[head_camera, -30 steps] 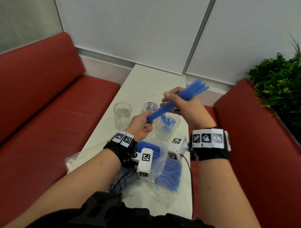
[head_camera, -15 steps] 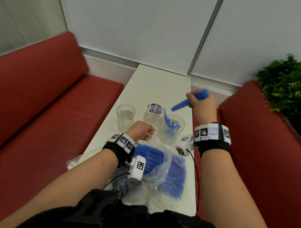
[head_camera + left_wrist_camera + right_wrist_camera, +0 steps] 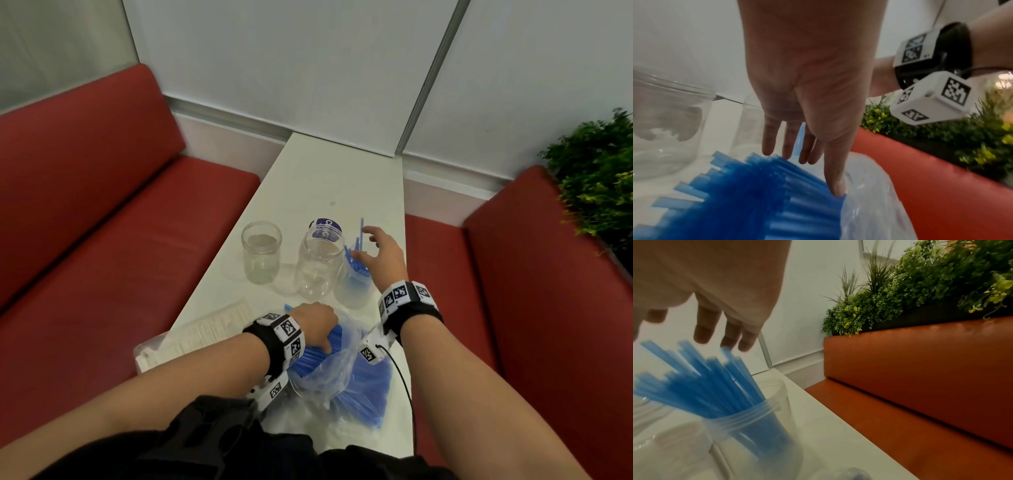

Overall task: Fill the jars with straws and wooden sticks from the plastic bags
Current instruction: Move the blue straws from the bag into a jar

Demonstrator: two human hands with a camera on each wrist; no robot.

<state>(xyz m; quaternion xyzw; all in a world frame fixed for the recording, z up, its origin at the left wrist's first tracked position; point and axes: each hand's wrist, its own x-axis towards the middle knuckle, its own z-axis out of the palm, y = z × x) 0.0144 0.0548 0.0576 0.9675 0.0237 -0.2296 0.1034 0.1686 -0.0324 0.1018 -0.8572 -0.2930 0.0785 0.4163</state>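
- your left hand is down on the blue straws in the bag, fingers straight and pointing down, thumb tip pressed on the bundle's edge; nothing is gripped yet.
- your right hand hovers spread open above the straw jar, holding nothing, fingertips just over the straw tops.
- take the straw jar as landmark: the bag lies on its near side, towards you; the labelled jar touches or nearly touches its left side; a third jar stands further left, apart, and looks empty.
- the packet of wooden sticks lies flat, near and left of the straw jar, left of the bag.
- what the next move likely turns on: the bagged straws lie flat with their long axis running from you towards the straw jar, open ends nearest it. your left hand is already on them; the right is nearer the jar mouth.
- the left wrist view shows the thumb on the bundle and the other fingers over the straw ends, which the head view hides under the back of the hand.
- the right wrist view shows the straws in the jar leaning left in a loose fan, with room left in the mouth.
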